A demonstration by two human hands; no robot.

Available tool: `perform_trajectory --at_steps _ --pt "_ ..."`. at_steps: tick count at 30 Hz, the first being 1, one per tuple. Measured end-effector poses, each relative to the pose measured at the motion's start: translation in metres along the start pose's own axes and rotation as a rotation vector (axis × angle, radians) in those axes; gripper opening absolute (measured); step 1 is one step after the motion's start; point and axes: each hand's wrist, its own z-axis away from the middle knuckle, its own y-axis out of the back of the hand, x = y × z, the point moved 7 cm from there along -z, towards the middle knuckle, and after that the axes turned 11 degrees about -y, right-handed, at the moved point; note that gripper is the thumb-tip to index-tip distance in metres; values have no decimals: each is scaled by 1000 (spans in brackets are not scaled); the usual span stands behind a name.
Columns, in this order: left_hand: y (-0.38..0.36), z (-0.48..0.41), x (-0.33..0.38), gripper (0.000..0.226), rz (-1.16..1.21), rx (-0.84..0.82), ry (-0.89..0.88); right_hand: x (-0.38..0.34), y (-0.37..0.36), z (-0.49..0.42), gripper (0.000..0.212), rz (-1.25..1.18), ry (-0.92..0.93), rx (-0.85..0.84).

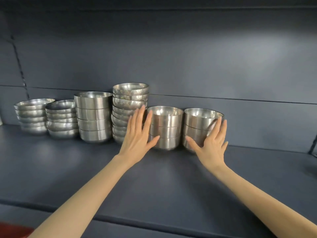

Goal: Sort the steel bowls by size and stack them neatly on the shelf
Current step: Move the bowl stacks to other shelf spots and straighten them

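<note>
Stacks of steel bowls line the far side of a dark grey-blue shelf, six in a row, as a person squares up the two at the right. The left hand, fingers straight and spread, lies flat against the left wall of the fifth stack, in the gap beside the tall stack, with its thumb touching the bottom bowl. The right hand, equally flat and gripping nothing, presses the right side of the end stack, whose top bowl sits slightly tilted. Sorting looks nearly done. The step in hand appears to be tidying, nudging these two neighbouring stacks into line. The next move likely calls for gentle, even pressure from both palms and a levelling of that top bowl, since smooth steel could slide or topple. Behind runs a plain matt back panel catching a soft glare. A red blur shows at the near left corner.
</note>
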Motion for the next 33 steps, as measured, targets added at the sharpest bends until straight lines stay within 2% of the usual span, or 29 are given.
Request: perform_trajectory --at_steps 5,10,14,16,21,24,27,29,33 --pt "23 11 -51 80 60 44 176 -77 -8 21 97 26 255 10" --pt "50 -11 -93 73 315 132 311 -143 -33 13 97 -39 284 -29" --pt "35 -13 -115 71 574 108 399 -174 -78 -7 93 -202 193 -287" --pt "26 -15 -121 70 651 86 402 -184 -93 -19 91 -246 139 -357" --pt "21 -27 -128 71 829 143 416 -195 -116 -39 100 -305 71 -427" --pt "22 -33 -134 74 885 185 426 -197 -115 -44 72 -329 36 -438" --pt "21 -38 -141 73 915 179 429 -196 -112 -47 58 -322 18 -433" --pt "20 -42 -145 72 892 151 412 -195 -114 -46 59 -326 5 -438" --pt "20 -44 -148 77 867 60 360 -193 -116 -48 79 -310 -1 -432"
